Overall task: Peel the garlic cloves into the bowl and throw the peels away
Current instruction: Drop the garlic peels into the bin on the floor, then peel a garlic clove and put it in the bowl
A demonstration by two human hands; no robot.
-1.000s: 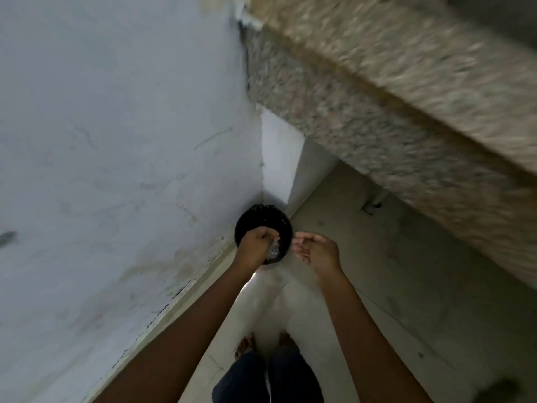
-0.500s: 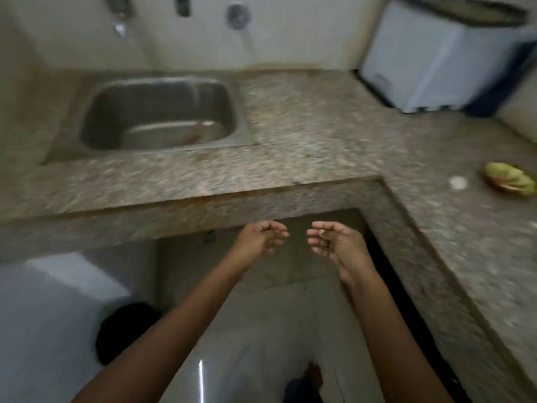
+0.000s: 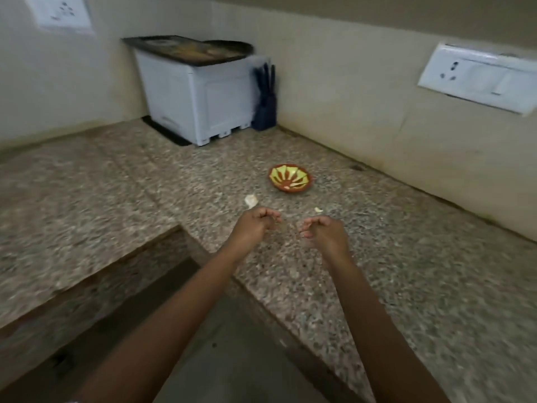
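Left hand (image 3: 255,225) and right hand (image 3: 322,232) side by side, a gap between them, just above the speckled granite counter (image 3: 392,286). Bare forearms (image 3: 189,301) reaching in from the lower edge, across the grey floor (image 3: 220,353) inside the counter's L-shaped corner. Backs of both hands up, fingers loosely curled inward, nothing visible in either. Left fingertips blurred, too soft to tell more.

Just beyond the left hand, a pale garlic piece (image 3: 251,200) lying on the granite; clove or peel not clear. Just beyond the right hand, a smaller pale scrap (image 3: 318,210), also on the granite and apart from the fingers.

Farther back, past the gap between the hands, a small round bowl (image 3: 302,189): red-brown outside, yellow-green petal pattern inside, upright on the counter. A few pale pieces (image 3: 295,185) against its near inner side.

In the far corner, a white boxy appliance (image 3: 197,100) on short feet, with a dark tray (image 3: 189,49) laid across its top and overhanging. Just beside its right flank, against the wall, a dark blue knife block (image 3: 264,97), handles up.

On the right wall, a white switch-and-socket plate (image 3: 479,78). At upper left, another white socket plate (image 3: 62,13), cut by the frame edge.
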